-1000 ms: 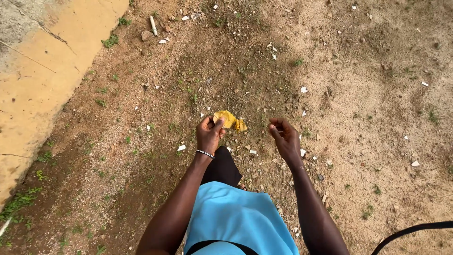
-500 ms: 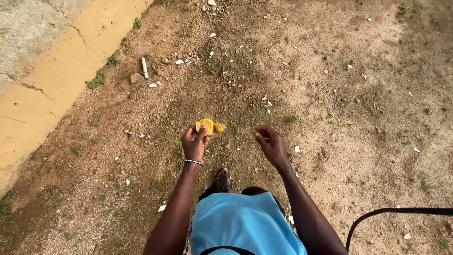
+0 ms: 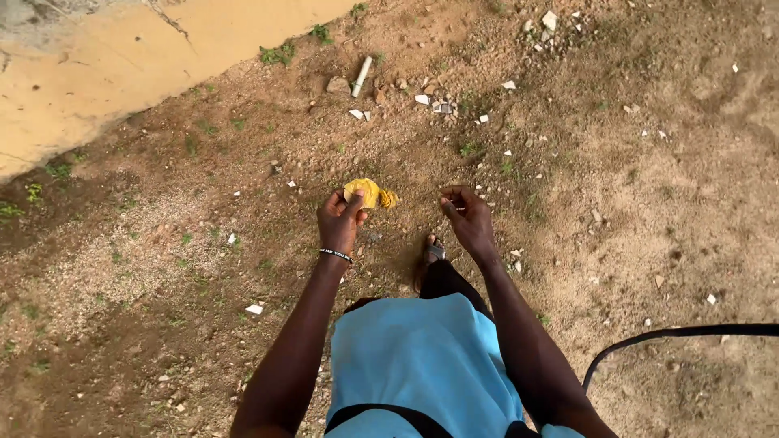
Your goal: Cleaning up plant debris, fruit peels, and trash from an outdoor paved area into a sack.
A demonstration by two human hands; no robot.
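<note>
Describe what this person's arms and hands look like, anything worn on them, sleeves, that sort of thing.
Both arms are bare from the hands up to the bottom edge of the picture, with no sleeves or gloves showing. The left hand has a thin dark bracelet with small pale markings around its wrist. The right hand wears nothing that can be seen: no ring, watch or band.

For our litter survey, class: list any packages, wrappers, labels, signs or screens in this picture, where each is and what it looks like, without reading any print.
Crumpled yellow wrapper: pinched in the left hand, above the bare ground; small, creased, yellow-orange; whether it is packaging is uncertain.
No labels, signs or screens are in view.
</note>
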